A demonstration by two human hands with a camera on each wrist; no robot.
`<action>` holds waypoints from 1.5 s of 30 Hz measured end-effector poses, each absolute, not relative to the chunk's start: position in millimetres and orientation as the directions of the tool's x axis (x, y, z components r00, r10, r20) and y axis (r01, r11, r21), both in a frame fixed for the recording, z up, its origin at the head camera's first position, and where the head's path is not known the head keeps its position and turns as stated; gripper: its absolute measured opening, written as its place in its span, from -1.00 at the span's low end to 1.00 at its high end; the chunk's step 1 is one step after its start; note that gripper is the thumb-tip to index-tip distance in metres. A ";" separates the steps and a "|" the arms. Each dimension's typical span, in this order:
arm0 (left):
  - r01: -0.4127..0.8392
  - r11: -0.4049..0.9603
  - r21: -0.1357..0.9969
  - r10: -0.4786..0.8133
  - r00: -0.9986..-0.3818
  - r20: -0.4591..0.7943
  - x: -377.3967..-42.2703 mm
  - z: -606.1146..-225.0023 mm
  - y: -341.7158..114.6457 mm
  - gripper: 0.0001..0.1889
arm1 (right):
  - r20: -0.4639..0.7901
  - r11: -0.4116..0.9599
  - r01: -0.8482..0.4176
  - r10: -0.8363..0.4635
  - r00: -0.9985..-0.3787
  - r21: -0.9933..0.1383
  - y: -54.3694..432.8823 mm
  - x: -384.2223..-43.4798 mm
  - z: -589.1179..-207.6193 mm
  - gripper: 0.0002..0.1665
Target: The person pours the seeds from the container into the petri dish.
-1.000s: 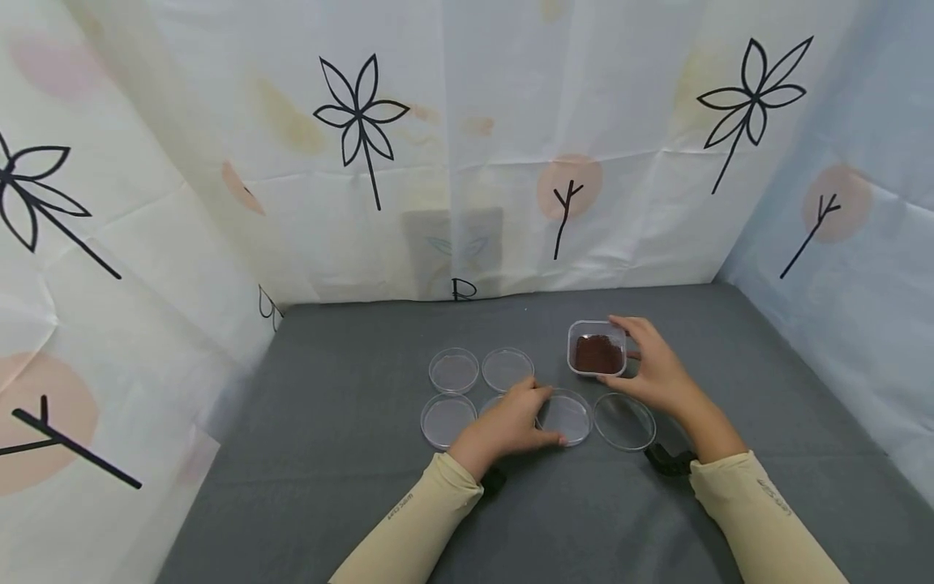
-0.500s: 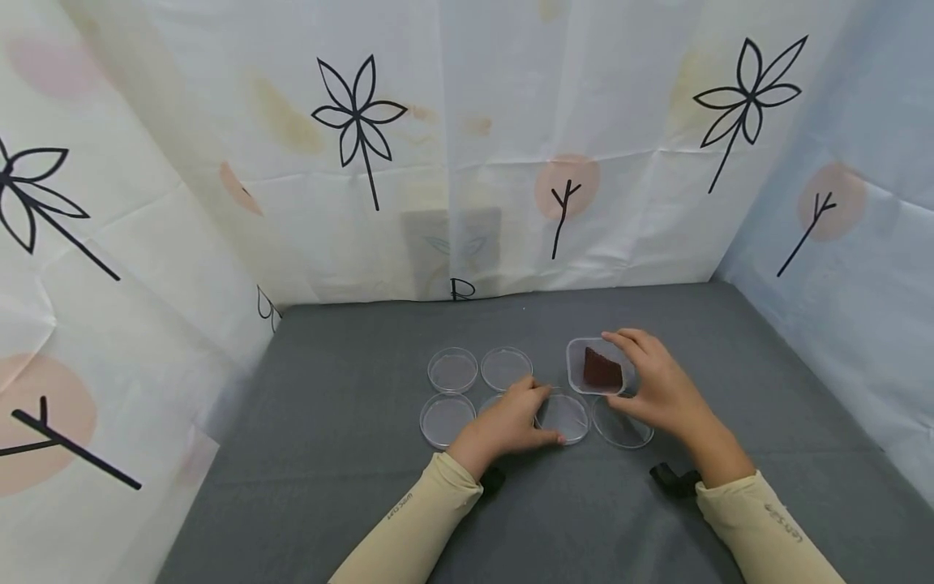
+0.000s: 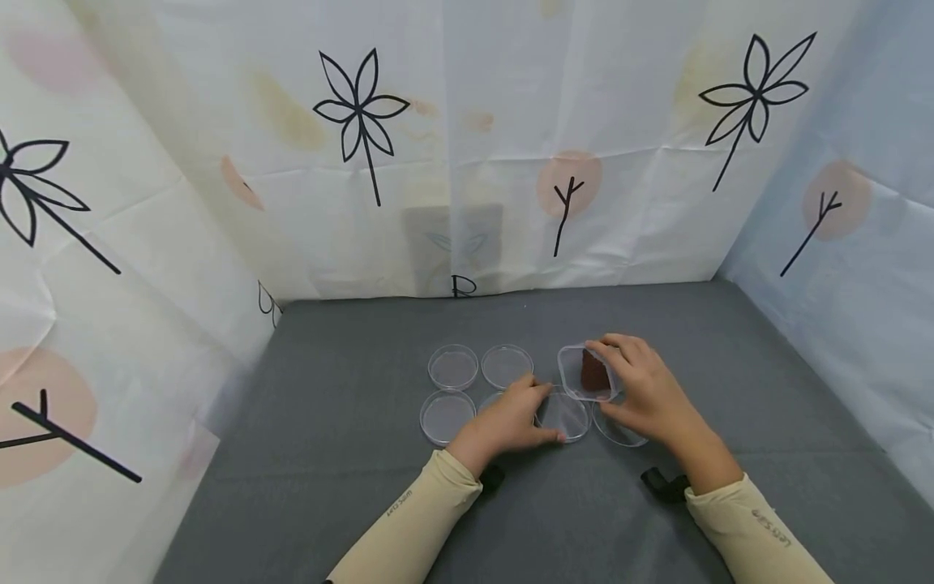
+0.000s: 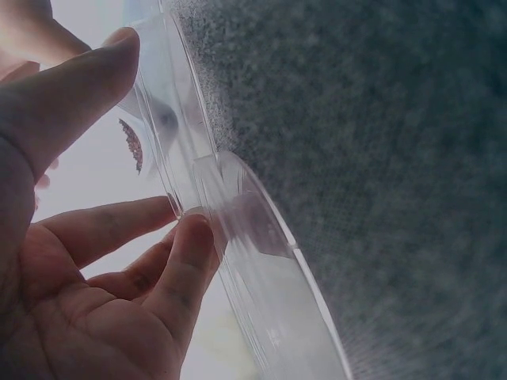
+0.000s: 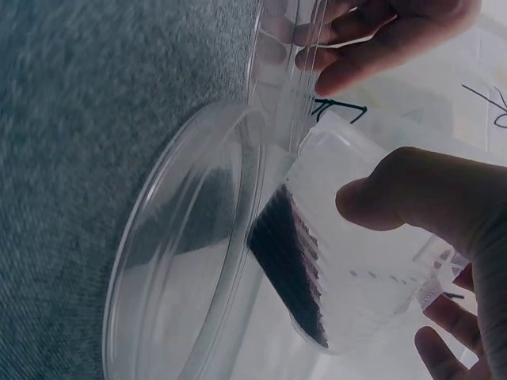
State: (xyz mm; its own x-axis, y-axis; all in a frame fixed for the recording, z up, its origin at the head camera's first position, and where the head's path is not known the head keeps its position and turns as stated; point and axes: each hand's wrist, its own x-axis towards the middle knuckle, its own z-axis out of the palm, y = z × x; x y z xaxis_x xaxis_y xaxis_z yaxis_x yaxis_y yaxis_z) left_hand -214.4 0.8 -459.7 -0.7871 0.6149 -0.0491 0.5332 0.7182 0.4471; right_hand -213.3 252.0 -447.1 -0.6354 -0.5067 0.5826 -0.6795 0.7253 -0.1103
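Note:
My left hand [image 3: 503,422] holds a clear petri dish [image 3: 567,418] by its left side, thumb at the front rim and fingers at the back. In the left wrist view the fingertips [image 4: 194,237] touch the rim. My right hand [image 3: 645,389] grips a square clear plastic container [image 3: 572,375], thumb on one side and fingers on the other. It is tilted to the left, just above that dish. Dark brown granules [image 3: 594,375] lie heaped against one side of the container. Another petri dish [image 5: 142,317] sits partly beneath the right hand.
Further petri dishes stand to the left: one at back left [image 3: 453,368], one at back middle [image 3: 507,367], one at front left [image 3: 447,417]. My left hand mostly covers another. A grey cloth [image 3: 328,422] covers the table; patterned fabric [image 3: 496,146] hangs behind.
My right hand has brought the container forward and to the left, tilting it over the held dish. The granules have shifted within it. My left hand has stayed in place.

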 end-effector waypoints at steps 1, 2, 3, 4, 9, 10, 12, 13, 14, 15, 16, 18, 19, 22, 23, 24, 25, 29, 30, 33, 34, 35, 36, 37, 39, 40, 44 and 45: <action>0.529 0.719 0.451 0.614 -0.788 -0.054 -214.3 -459.7 0.7 -0.16 | 0.586 0.724 -0.682 -0.511 -0.628 -0.100 251.2 -212.9 -447.2 0.12; 0.526 0.719 0.454 0.613 -0.788 -0.058 -214.3 -459.5 0.7 -0.16 | 0.590 0.722 -0.686 -0.517 -0.621 -0.089 250.3 -212.5 -447.3 0.12; 0.523 0.719 0.458 0.612 -0.788 -0.062 -214.2 -459.6 0.7 -0.16 | 0.592 0.720 -0.689 -0.522 -0.614 -0.079 249.3 -212.1 -447.4 0.11; 0.520 0.718 0.463 0.612 -0.788 -0.065 -214.3 -459.8 0.6 -0.16 | 0.593 0.719 -0.692 -0.528 -0.608 -0.069 248.4 -211.8 -447.7 0.10; 0.521 0.712 0.471 0.616 -0.786 -0.061 -214.8 -461.1 0.5 -0.17 | 0.595 0.708 -0.706 -0.560 -0.576 -0.018 243.2 -208.9 -447.3 0.07; 0.522 0.711 0.471 0.616 -0.785 -0.060 -214.8 -461.3 0.5 -0.18 | 0.596 0.706 -0.708 -0.564 -0.572 -0.012 242.4 -208.3 -447.0 0.07; 0.524 0.711 0.468 0.616 -0.785 -0.058 -215.2 -461.9 0.8 -0.18 | 0.596 0.702 -0.712 -0.571 -0.564 -0.001 241.3 -207.4 -446.9 0.07; 0.524 0.712 0.467 0.616 -0.785 -0.059 -215.4 -462.1 0.9 -0.18 | 0.597 0.700 -0.714 -0.574 -0.560 0.003 240.9 -206.9 -446.9 0.07; 0.524 0.713 0.466 0.617 -0.785 -0.060 -215.7 -462.1 1.0 -0.18 | 0.598 0.700 -0.714 -0.576 -0.557 0.009 240.6 -206.6 -447.1 0.08; 0.525 0.713 0.465 0.617 -0.784 -0.060 -216.0 -462.1 1.2 -0.18 | 0.598 0.700 -0.714 -0.578 -0.555 0.014 240.5 -206.4 -447.3 0.08; 0.524 0.713 0.466 0.617 -0.785 -0.061 -215.8 -462.0 1.0 -0.18 | 0.598 0.698 -0.715 -0.581 -0.552 0.018 240.0 -206.0 -447.5 0.09; 0.523 0.714 0.465 0.616 -0.785 -0.064 -215.3 -462.1 0.6 -0.18 | 0.598 0.696 -0.717 -0.586 -0.547 0.026 239.1 -205.7 -448.4 0.10; 0.525 0.714 0.464 0.617 -0.784 -0.062 -215.5 -461.6 0.6 -0.19 | 0.598 0.696 -0.717 -0.588 -0.545 0.031 238.9 -205.7 -448.4 0.11; 0.532 0.710 0.461 0.621 -0.782 -0.055 -215.7 -460.9 0.6 -0.20 | 0.601 0.694 -0.719 -0.595 -0.533 0.049 237.6 -206.2 -449.0 0.11; 0.535 0.710 0.459 0.622 -0.781 -0.051 -215.8 -461.0 0.5 -0.20 | 0.602 0.693 -0.719 -0.599 -0.528 0.058 237.1 -206.4 -449.4 0.10; 0.537 0.709 0.458 0.623 -0.780 -0.049 -215.8 -461.4 0.4 -0.20 | 0.603 0.690 -0.721 -0.602 -0.524 0.063 236.5 -206.4 -449.7 0.09; 0.538 0.709 0.457 0.623 -0.780 -0.048 -215.9 -461.7 0.2 -0.20 | 0.604 0.688 -0.723 -0.605 -0.518 0.068 235.8 -206.2 -449.8 0.08; 0.536 0.711 0.455 0.622 -0.782 -0.051 -216.1 -462.7 0.1 -0.20 | 0.611 0.682 -0.726 -0.611 -0.503 0.084 233.8 -205.6 -450.7 0.06; 0.534 0.712 0.455 0.621 -0.782 -0.053 -216.1 -462.8 0.2 -0.19 | 0.612 0.681 -0.727 -0.612 -0.502 0.085 233.4 -205.4 -451.0 0.05; 0.530 0.714 0.458 0.618 -0.784 -0.056 -215.5 -462.6 0.2 -0.19 | 0.612 0.680 -0.728 -0.614 -0.499 0.089 232.0 -205.5 -452.6 0.02; 0.528 0.713 0.462 0.618 -0.784 -0.057 -215.2 -462.6 0.1 -0.19 | 0.613 0.680 -0.728 -0.613 -0.498 0.088 231.6 -205.5 -453.0 0.01; 0.527 0.712 0.463 0.618 -0.784 -0.057 -215.1 -462.5 0.1 -0.19 | 0.613 0.679 -0.729 -0.613 -0.498 0.087 231.3 -205.6 -453.5 0.00; 0.526 0.713 0.464 0.616 -0.785 -0.058 -215.0 -462.3 0.1 -0.19 | 0.613 0.679 -0.729 -0.613 -0.498 0.086 230.9 -205.6 -454.0 -0.01; 0.525 0.712 0.466 0.617 -0.785 -0.059 -215.0 -461.9 0.2 -0.19 | 0.615 0.679 -0.730 -0.612 -0.498 0.084 230.9 -205.7 -454.3 -0.01; 0.525 0.711 0.468 0.618 -0.784 -0.059 -215.1 -461.5 0.3 -0.19 | 0.618 0.679 -0.729 -0.610 -0.496 0.084 230.8 -205.8 -454.8 -0.02; 0.525 0.710 0.468 0.619 -0.783 -0.060 -215.1 -461.5 0.3 -0.18 | 0.620 0.677 -0.731 -0.610 -0.494 0.084 230.7 -205.8 -455.0 -0.02; 0.526 0.705 0.476 0.621 -0.782 -0.056 -215.3 -462.2 -0.2 -0.17 | 0.622 0.671 -0.736 -0.614 -0.485 0.089 230.2 -206.0 -455.7 -0.02; 0.526 0.703 0.479 0.622 -0.781 -0.054 -215.2 -462.4 -0.3 -0.17 | 0.622 0.670 -0.737 -0.616 -0.483 0.090 230.0 -206.1 -455.7 -0.02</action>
State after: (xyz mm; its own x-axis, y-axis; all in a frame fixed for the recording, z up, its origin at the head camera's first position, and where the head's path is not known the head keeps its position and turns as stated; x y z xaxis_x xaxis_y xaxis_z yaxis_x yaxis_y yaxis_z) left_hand -215.2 -0.3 -462.4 -0.7813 0.6218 -0.0540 0.5261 0.7027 0.4791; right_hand -206.1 230.0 -455.7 -0.4833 -0.6158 0.6223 -0.7371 0.6698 0.0903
